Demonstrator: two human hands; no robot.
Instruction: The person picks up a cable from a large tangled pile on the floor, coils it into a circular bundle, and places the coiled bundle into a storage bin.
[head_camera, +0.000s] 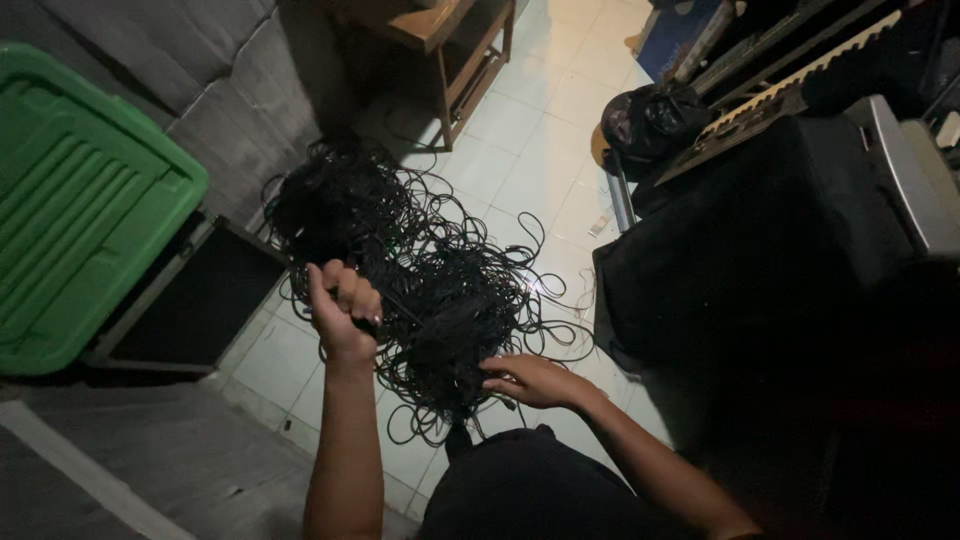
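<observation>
At nine o'clock sits a green plastic crate (80, 200). My left hand (343, 308) is fisted around strands of the tangled black cable pile (420, 270) at centre; my right hand (530, 380), fingers loosely curled, touches its five o'clock edge.

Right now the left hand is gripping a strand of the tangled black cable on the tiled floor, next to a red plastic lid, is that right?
Not quite: the plastic lid is green, not red, as the head view shows. The left hand does grip a strand of the tangled black cable on the tiled floor.
</observation>
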